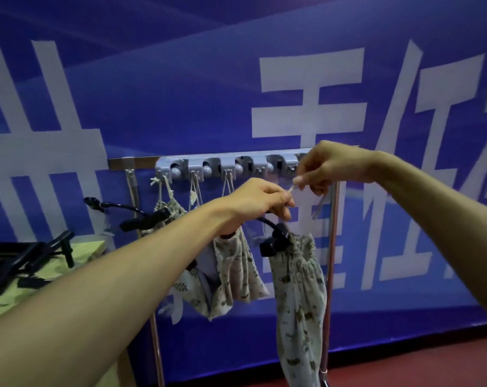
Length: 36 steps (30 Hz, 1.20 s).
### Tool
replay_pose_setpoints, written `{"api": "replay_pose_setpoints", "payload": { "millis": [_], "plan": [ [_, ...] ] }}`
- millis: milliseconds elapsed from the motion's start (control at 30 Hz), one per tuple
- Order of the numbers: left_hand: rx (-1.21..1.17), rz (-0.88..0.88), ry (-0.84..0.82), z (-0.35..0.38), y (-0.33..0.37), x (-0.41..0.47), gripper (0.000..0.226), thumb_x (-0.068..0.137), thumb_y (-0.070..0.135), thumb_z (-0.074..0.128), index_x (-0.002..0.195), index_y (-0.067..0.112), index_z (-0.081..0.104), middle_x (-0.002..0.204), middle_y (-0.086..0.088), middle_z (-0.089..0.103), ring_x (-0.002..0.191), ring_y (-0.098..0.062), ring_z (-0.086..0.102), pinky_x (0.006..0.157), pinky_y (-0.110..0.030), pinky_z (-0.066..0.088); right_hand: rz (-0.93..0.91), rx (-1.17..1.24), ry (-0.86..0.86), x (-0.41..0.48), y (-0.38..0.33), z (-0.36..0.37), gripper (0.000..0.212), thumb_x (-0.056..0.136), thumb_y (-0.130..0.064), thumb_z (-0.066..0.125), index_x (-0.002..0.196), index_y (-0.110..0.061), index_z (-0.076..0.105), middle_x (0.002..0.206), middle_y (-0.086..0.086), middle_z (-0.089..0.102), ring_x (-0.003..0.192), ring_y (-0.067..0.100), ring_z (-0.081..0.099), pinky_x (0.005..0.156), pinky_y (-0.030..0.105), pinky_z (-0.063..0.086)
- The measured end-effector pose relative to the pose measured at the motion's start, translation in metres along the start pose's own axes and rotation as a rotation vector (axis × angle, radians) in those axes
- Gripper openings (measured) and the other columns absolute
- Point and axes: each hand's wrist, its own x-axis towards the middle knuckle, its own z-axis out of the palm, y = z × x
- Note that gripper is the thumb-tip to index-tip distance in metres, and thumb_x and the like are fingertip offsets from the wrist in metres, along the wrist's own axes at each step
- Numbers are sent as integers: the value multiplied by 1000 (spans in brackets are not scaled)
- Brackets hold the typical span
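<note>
**Head view: fourth bag's cord being lined up for a hook**

Head camera is showing me the drawstring (291,188) stretched short between the two hands, just below the right end of the grey hook rack (225,163). My left hand (259,202) is pinching the lower end of it between thumb and curled fingers. My right hand (329,163) is pinching the upper end with thumb and forefinger, its other fingers tucked under. The patterned bag (301,289) is hanging from that cord, dangling free beneath the hands. A black clamp (276,241) is sticking out at its gathered mouth.

To the left, three other bags (236,269) of the same cloth are hanging by their cords from hooks along the rack, so I am judging the job as well past halfway. What is left for this bag is opening the loop and slipping it over a hook at the right end. My right hand is covering that end, so I cannot tell which hook is free.

The rack is sitting on a metal rail (119,163) in front of a blue banner (181,93) with large white characters. At the far left, a table (94,248) is carrying more black clamps.
</note>
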Motion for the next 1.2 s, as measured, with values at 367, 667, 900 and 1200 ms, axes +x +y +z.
{"api": "replay_pose_setpoints", "payload": {
  "millis": [367,667,900,1200],
  "plan": [
    [43,-81,339,-23,-37,72,27,96,12,54,73,16,67,64,1,65,40,4,50,57,-17,42,-47,-74,404,87,31,22,17,87,-27,69,79,-12,71,62,2,68,51,9,62,52,18,49],
    [57,-212,553,-32,-60,107,20,94,13,55,82,9,71,68,-5,66,44,-11,44,44,-21,33,55,-28,498,136,40,42,19,87,-25,70,82,-7,72,70,10,72,62,19,69,63,26,58],
    [163,-270,435,-22,-75,112,22,95,14,56,82,5,71,77,-5,71,25,-1,43,31,-13,31,173,401,277,130,47,50,18,99,-5,45,88,2,58,77,19,61,65,24,63,65,32,60],
    [206,-264,356,-51,-67,81,25,86,7,54,71,16,73,92,-11,74,81,-25,65,77,-35,55,246,160,416,109,30,47,25,92,2,47,101,-7,68,92,13,69,84,26,69,73,35,61]
  ]
}}
